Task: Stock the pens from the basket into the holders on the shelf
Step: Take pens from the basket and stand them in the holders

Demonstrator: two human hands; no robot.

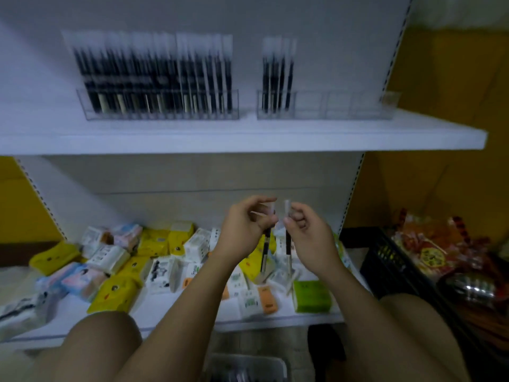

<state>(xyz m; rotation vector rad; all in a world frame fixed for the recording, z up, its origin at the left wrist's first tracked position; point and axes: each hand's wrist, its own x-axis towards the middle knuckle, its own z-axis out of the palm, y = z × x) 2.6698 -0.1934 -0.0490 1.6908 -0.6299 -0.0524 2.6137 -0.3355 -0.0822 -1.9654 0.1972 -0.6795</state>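
Head view, image blurred. I record the left hand (245,227) pinching a black-barrelled pen in a clear sleeve (265,250) near its top. The right hand (309,235) pinches a second sleeved black pen (288,245) the same way. Both pens hang roughly upright, side by side and just apart, in front of the lower shelf.

The pale plastic basket (248,359) sits at the bottom edge between the knees; I cannot make out its contents. On the white upper shelf (248,139), the left clear acrylic holder (162,114) is packed with pens. The right clear acrylic holder (344,108) carries pens only in its leftmost compartments, and the rest look vacant.

My judgement is that the step in hand is lifting these two pens to the right holder. To do it well, I would keep each pen vertical with the sleeve top uppermost and fill the first vacant compartment beside the standing pens. I would lower one pen at a time, so that neither tips its neighbours.
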